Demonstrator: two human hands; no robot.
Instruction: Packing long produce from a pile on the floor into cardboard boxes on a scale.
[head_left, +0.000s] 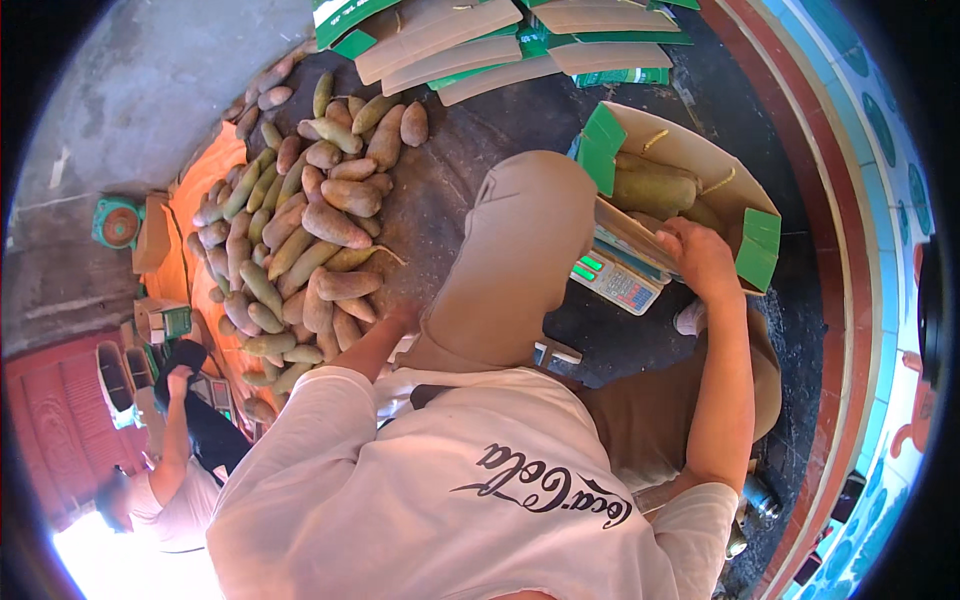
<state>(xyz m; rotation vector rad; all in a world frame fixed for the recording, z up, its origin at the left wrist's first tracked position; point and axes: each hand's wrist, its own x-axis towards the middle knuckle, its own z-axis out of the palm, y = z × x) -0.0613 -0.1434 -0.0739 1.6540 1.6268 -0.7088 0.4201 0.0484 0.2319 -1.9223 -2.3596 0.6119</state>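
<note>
Your right hand (700, 258) grasps a seemingly part-filled brown-and-green cardboard carton (712, 148), oblong reddish-brown tubers (335, 225) remain outside, and your left hand's (405, 318) hold is unclear.

A dark floor (440, 205) is noted as the main support. A heap of root vegetables (330, 225) is spread over its left part; an orange sheet (222, 155) is exposed along the heap's outer edge, its extent beneath being hidden. Cardboard (455, 50) is stacked at the far side. A scale (612, 283) is positioned at the right, beside an open box (695, 140), whose underside is concealed.
</note>
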